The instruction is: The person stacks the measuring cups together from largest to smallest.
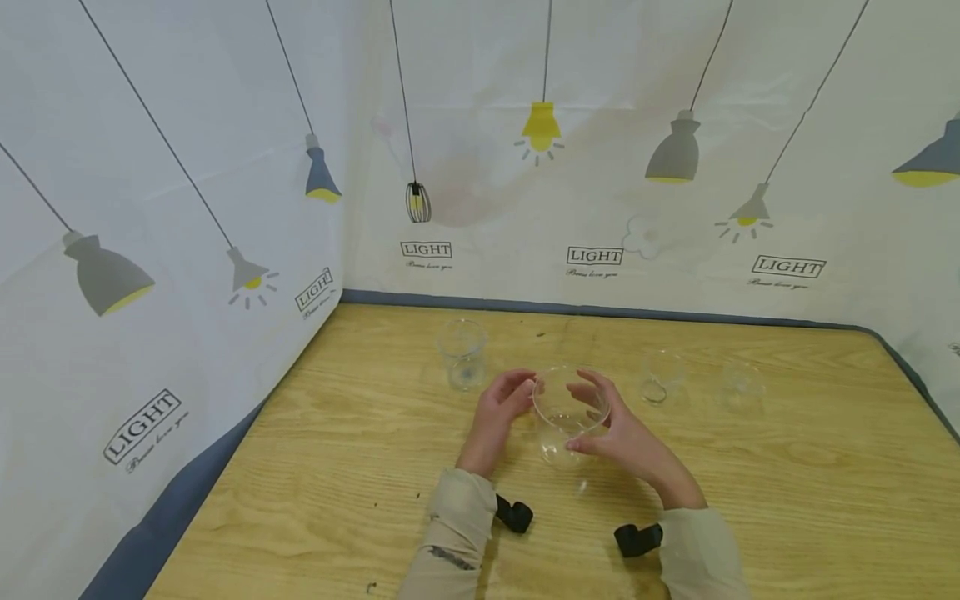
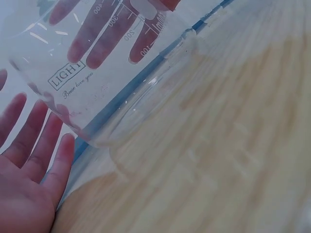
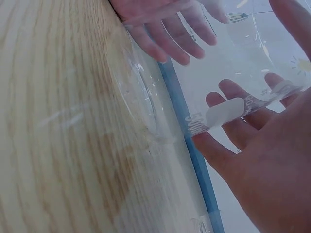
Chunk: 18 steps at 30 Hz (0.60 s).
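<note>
A large clear glass beaker [image 1: 553, 429] with white volume marks stands upright in front of me, its base right at the wooden tabletop. My right hand [image 1: 626, 437] holds it from the right, thumb on the near side and fingers spread round the far side. To its left is my left hand [image 1: 504, 410], fingertips near the rim. In the left wrist view the fingers of that left hand [image 2: 31, 160] are spread and fairly straight beside the glass wall. The right wrist view has the right hand [image 3: 269, 150] against the marked side of the beaker.
Behind my left hand stands another clear glass vessel [image 1: 462, 342]. Two smaller clear glass pieces, one nearer [image 1: 664, 372] and one farther right [image 1: 742, 385], are on the wooden table [image 1: 315, 467]. A printed cloth wall [image 1: 487, 167] borders the back and left.
</note>
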Tool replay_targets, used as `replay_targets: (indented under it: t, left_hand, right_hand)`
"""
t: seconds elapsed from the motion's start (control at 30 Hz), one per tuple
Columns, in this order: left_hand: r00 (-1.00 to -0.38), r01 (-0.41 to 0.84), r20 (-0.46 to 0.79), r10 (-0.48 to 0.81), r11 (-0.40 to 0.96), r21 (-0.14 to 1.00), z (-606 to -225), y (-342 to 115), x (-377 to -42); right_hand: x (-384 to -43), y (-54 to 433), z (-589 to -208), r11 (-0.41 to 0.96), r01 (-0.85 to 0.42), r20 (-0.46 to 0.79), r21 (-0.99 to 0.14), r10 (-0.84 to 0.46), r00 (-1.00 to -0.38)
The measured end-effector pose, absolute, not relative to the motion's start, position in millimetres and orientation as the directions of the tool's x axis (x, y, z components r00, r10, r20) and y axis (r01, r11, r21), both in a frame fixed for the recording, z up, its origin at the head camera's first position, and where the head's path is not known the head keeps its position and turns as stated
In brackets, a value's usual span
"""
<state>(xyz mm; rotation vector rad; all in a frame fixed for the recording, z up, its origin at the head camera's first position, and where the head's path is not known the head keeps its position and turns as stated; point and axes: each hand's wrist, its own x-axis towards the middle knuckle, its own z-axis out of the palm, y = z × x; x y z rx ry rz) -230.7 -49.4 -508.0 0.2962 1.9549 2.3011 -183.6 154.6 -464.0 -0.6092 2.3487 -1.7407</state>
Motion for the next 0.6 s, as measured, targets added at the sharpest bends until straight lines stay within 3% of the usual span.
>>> replay_targets:
  t: [0.6]
  left_hand:
    - [-0.976, 0.219, 0.211, -0.061, -0.22, 0.95, -501.0, -53.7, -231.3]
  right_hand:
    - [-185.1, 154.4, -466.2, 0.23, -0.214, 0.107, -0.949, -0.404, -0.908]
